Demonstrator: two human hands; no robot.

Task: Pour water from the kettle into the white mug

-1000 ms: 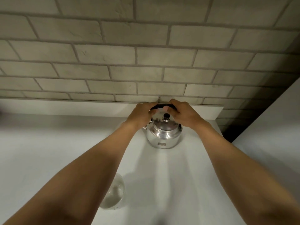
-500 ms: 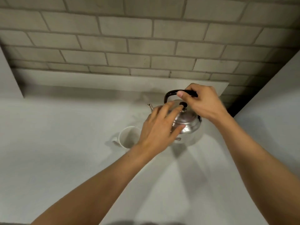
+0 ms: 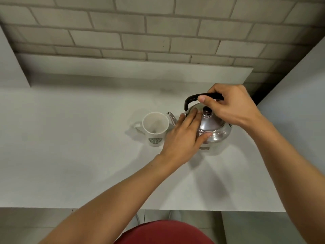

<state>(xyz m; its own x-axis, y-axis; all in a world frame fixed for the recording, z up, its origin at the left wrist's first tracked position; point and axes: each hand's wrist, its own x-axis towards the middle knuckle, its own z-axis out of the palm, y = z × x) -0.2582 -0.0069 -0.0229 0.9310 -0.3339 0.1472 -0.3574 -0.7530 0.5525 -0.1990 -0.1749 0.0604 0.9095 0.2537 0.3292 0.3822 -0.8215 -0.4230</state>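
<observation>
gripping kettle (image 3: 213, 128) handle, right hand (image 3: 230, 106); left hand (image 3: 182, 138) flat on lid, white mug (image 3: 154, 128) beside

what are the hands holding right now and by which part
The right hand grips the kettle by its black handle. The left hand lies flat on the kettle's lid, not gripping anything.

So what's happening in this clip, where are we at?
A person stands at a white counter with a steel kettle. The right hand has a closed grip on the black handle, and the left hand lies flat against the lid and body. The spout points toward the white mug just beside it. The kettle is barely tilted; no water is flowing.
</observation>
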